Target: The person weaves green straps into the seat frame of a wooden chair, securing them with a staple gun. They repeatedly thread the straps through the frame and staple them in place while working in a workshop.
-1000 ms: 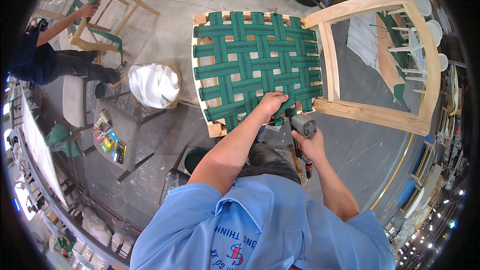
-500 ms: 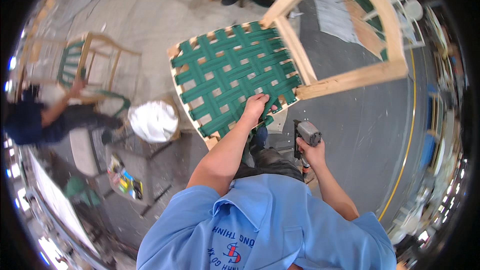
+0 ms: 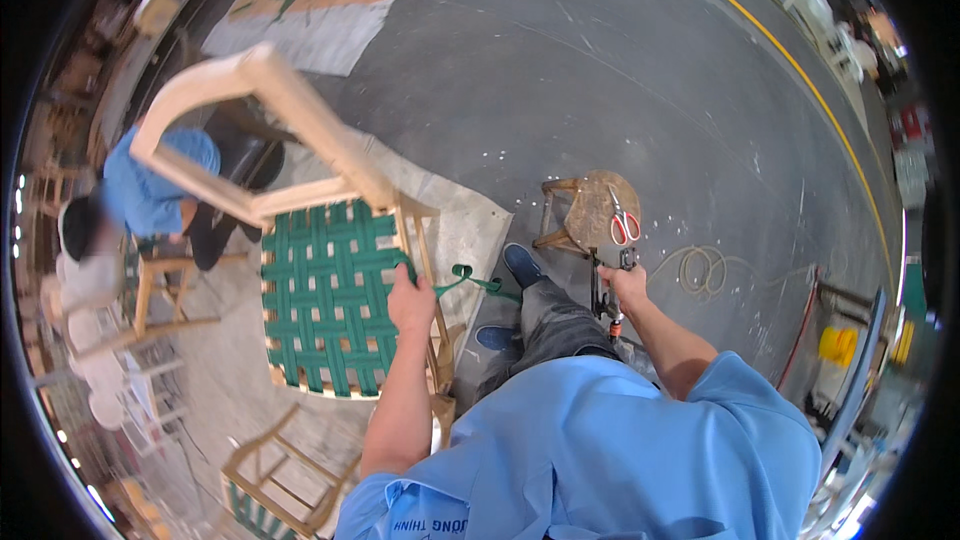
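My left hand [image 3: 411, 302] is closed on a green webbing strap [image 3: 452, 286] at the side of a wooden chair frame [image 3: 318, 183]. The strap's loose end curls out to the right, past the chair's edge. Green bands are woven over and under each other across the chair's seat [image 3: 330, 290], with small gaps between them. My right hand [image 3: 626, 286] grips a dark pneumatic staple gun [image 3: 602, 292], held apart from the chair. Just beyond the staple gun, red-handled scissors [image 3: 624, 226] lie on a worn wooden stool [image 3: 600, 202].
A coiled air hose [image 3: 700, 270] lies on the grey floor to the right. Another person in a blue shirt [image 3: 165, 175] sits at the left behind the chair. A second wooden chair frame [image 3: 285, 470] stands at the lower left. My shoes [image 3: 522, 265] are close beside the chair.
My view has turned right, so the chair now appears farther left and the stool has come into view. My left hand still holds the strap, its loose end now stretching away from the seat.
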Demonstrator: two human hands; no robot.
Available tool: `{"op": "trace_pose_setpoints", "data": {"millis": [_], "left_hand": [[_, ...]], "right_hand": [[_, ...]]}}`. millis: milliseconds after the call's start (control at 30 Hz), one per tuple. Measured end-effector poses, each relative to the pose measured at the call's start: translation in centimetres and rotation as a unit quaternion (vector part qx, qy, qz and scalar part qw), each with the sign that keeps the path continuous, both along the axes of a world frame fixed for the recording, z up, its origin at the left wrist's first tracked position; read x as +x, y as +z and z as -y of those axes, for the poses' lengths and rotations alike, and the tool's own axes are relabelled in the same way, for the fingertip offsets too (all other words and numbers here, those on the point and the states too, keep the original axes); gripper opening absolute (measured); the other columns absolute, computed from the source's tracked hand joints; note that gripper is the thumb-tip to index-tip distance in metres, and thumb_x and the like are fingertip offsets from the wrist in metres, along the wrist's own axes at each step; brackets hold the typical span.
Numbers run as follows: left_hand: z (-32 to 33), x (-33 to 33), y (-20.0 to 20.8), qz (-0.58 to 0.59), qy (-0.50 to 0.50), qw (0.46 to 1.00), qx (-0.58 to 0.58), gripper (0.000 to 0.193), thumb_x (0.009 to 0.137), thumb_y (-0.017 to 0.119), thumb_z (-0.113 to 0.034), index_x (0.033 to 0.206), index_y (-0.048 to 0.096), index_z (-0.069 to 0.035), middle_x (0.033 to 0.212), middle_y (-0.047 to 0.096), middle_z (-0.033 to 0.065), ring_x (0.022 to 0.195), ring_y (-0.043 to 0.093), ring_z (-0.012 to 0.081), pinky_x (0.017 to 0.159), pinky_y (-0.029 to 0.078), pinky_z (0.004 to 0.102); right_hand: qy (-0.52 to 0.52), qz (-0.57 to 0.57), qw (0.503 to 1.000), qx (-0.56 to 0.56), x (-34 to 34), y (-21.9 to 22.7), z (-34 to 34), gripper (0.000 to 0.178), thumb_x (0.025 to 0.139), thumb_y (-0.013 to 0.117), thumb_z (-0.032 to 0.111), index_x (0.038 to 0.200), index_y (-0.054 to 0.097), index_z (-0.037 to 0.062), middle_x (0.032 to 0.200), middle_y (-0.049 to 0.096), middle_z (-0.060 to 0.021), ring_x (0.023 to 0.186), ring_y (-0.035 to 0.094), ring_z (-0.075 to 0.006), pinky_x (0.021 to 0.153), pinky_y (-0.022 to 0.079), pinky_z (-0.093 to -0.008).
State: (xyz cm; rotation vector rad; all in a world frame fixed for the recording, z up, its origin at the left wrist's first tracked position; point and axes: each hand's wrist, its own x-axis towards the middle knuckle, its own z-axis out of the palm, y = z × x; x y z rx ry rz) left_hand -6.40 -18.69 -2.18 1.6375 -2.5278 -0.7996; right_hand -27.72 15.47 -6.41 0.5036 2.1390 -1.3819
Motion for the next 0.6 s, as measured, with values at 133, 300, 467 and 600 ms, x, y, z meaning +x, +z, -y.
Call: {"op": "trace_pose_setpoints", "data": {"millis": [133,300,467,600], "left_hand": [[1.4,0.5,0.0,0.009,-0.003,1.000,-0.012,0.051,0.094,0.065,-0.029,0.137,0.061,-0.002,0.114,0.072,0.0300,0.107,0.069,0.0481,0.093,0.054,0.0525],[2.0,-0.2,-0.2,-0.001,0.004,1.000,-0.009,0.054,0.095,0.068,-0.027,0.136,0.061,0.008,0.126,0.069,0.0318,0.117,0.067,0.0443,0.101,0.052,0.0472],[1.4,-1.9,0.0,0.009,0.039,0.999,0.012,0.054,0.096,0.069,-0.023,0.136,0.059,0.013,0.128,0.067,0.0331,0.119,0.068,0.0412,0.101,0.053,0.0435],[1.6,-2.0,-0.5,0.013,0.076,0.997,0.019,0.050,0.096,0.070,-0.021,0.132,0.061,0.013,0.118,0.073,0.0290,0.105,0.072,0.0375,0.093,0.054,0.0422]], "right_hand": [[-0.046,0.026,0.999,0.015,-0.8,-3.7,-2.4,0.021,0.076,0.087,0.004,0.093,0.076,0.0007,0.081,0.072,-0.0062,0.068,0.066,-0.0172,0.061,0.051,-0.0359],[-0.057,0.085,0.993,-0.058,-7.9,-9.5,-1.4,0.020,0.080,0.086,0.005,0.094,0.075,-0.0005,0.084,0.072,-0.0082,0.070,0.066,-0.0184,0.064,0.052,-0.0370],[-0.028,0.210,0.974,-0.082,-15.1,-13.9,1.5,0.024,0.082,0.088,0.010,0.099,0.074,0.0006,0.088,0.072,-0.0081,0.075,0.067,-0.0204,0.068,0.054,-0.0394],[-0.003,0.311,0.946,-0.089,-18.6,-16.0,3.4,0.028,0.082,0.090,0.016,0.101,0.074,0.0026,0.090,0.071,-0.0072,0.079,0.068,-0.0222,0.069,0.055,-0.0431]]}}
